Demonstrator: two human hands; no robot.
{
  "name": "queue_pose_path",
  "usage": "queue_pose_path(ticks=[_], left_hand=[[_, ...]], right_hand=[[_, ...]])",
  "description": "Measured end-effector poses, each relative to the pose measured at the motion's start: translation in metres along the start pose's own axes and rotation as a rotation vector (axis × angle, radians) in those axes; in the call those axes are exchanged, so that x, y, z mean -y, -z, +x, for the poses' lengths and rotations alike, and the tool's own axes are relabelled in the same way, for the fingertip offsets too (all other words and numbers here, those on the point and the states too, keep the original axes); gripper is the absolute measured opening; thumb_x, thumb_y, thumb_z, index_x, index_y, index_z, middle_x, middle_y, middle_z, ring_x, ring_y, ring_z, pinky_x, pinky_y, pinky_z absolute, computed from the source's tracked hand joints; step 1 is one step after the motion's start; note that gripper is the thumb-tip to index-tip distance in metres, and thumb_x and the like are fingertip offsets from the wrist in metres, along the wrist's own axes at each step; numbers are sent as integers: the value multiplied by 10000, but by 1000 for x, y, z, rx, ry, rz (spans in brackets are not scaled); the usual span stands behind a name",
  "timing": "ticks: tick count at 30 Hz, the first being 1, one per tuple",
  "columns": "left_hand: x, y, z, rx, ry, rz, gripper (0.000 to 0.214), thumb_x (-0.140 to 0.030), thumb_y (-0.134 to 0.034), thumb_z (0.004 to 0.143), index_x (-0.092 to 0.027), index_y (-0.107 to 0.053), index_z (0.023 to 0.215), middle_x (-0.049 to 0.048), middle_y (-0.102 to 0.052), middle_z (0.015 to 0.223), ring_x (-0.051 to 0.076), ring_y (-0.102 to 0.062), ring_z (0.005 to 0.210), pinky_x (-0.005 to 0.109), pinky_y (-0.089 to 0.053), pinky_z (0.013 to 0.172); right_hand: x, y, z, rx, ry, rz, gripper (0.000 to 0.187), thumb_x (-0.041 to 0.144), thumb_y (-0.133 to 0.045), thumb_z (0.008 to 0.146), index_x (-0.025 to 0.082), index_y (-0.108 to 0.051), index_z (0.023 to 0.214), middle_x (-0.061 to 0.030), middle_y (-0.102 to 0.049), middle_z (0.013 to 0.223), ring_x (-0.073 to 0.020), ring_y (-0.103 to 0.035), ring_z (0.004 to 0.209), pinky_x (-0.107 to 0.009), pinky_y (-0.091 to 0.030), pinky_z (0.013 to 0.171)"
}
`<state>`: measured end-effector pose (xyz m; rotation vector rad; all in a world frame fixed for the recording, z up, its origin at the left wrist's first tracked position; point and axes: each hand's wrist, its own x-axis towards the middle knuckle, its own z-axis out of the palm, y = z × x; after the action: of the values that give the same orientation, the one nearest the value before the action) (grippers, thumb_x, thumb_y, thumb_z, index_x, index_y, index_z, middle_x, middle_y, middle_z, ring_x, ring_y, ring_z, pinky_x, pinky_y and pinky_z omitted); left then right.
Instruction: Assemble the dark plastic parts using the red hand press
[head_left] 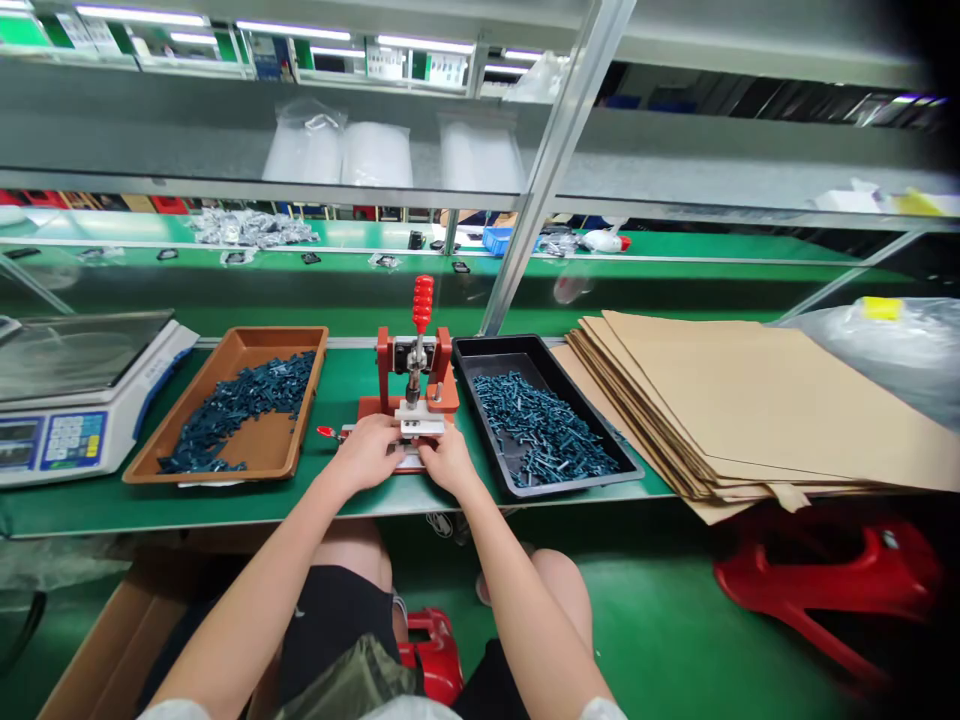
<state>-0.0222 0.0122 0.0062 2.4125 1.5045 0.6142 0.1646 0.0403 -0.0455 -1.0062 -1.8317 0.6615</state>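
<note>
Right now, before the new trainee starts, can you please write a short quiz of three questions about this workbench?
1. True or false: the left hand and the right hand are both at the base of the red toggle press.
2. The press's red handle stands: A) upright, B) flat to the left, C) flat to the right.
3. What lies in the black tray right of the press?

Key: 1 true. 2 A. 3 small dark blue parts.
</note>
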Motion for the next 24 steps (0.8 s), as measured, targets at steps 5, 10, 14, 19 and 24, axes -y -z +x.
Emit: queue_pose_path(ticks=[5, 10, 14, 19, 24], left_hand=[[5, 4, -31, -643, 161, 30, 266, -302, -545, 919, -206, -653, 1142, 125, -642, 1256, 264, -564, 1233, 473, -422, 1108], [29, 12, -18, -901, 455, -93, 407, -408, -521, 936, -190, -528, 1280, 156, -593, 1312, 262, -555, 1263, 467, -437, 1099], [40, 5, 5, -831, 473, -422, 470, -440, -218, 1025, -225, -413, 1394, 144, -630, 1268, 194, -649, 1153, 376, -520, 992], [10, -14, 12, -438, 304, -219, 625, -548, -189, 1009, -226, -296, 1534, 131, -541, 1455, 245, -517, 1353, 431, -437, 1110], [8, -16, 9, -320, 296, -266, 664, -574, -211, 1002, -210, -301, 1549, 121, -467, 1540, 249, -407, 1451, 434, -362, 1182]], right_hand=[[3, 0, 1, 17, 16, 26, 310, 123, -605, 842, 261, -759, 1073, -65, -695, 1194, -253, -648, 1133, -420, -508, 1030], [4, 2, 2, 22, 27, 56, 340, 76, -595, 834, 256, -756, 1074, -67, -686, 1210, -244, -642, 1145, -416, -498, 1045], [4, 0, 2, 13, 14, 55, 358, 64, -613, 816, 260, -755, 1080, -67, -683, 1183, -243, -643, 1127, -409, -510, 1026], [1, 4, 3, 4, -7, 114, 302, 95, -630, 807, 240, -752, 1041, -62, -706, 1133, -231, -665, 1063, -379, -522, 983], [-6, 10, 10, 59, -162, 158, 258, 116, -575, 829, 206, -736, 1009, -48, -771, 968, -236, -714, 912, -347, -556, 847]])
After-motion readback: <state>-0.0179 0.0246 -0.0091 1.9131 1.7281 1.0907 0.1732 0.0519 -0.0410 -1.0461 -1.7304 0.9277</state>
